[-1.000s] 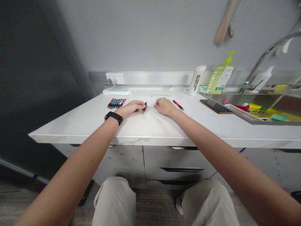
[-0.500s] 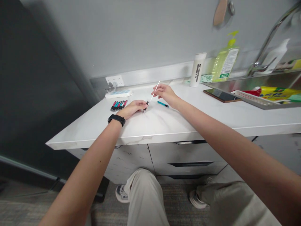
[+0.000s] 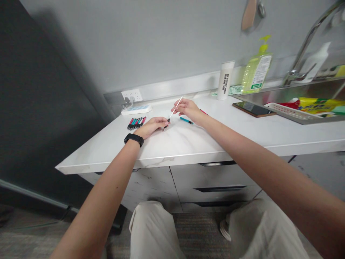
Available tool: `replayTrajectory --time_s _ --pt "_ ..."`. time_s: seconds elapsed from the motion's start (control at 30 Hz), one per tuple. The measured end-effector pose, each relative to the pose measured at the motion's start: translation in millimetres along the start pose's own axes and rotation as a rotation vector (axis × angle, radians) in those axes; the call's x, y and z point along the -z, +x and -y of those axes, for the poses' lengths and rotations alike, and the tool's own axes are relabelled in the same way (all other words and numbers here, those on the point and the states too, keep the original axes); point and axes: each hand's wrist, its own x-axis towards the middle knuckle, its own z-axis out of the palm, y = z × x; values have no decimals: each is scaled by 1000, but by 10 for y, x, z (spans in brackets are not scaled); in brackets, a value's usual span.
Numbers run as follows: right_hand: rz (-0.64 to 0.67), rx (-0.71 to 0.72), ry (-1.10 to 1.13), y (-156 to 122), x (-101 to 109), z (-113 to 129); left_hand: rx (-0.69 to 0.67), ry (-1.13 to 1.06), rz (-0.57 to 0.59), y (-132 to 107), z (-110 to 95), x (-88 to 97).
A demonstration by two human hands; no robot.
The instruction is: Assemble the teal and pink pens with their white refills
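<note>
My left hand (image 3: 154, 126), with a black band on its wrist, pinches a short black pen grip section (image 3: 167, 123) just above the countertop. My right hand (image 3: 188, 109) is closed on a thin white pen refill (image 3: 177, 105), held at a slant. Its lower end meets the top of the black grip; how deep it sits inside I cannot tell. Under my right hand lies a teal pen barrel (image 3: 185, 120). A red piece (image 3: 204, 112) shows behind my right wrist, mostly hidden. Left of my left hand, several red, teal and white pens (image 3: 136, 123) lie in a row.
A power strip (image 3: 136, 110) lies by the wall socket (image 3: 132, 95). At the back right stand a white tube (image 3: 225, 81) and a yellow-green pump bottle (image 3: 257, 72). A phone (image 3: 253, 109) lies beside the sink (image 3: 304, 94), near a white basket (image 3: 285, 109).
My right hand has brought the refill down and left, so its lower end now meets the black grip section. The red piece has come into view behind my right wrist.
</note>
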Motion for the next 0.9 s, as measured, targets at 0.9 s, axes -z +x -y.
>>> replayTrajectory --time_s 0.9 --pt "-115 5 -769 88 69 -156 -23 -68 -78 -19 -41 -29"
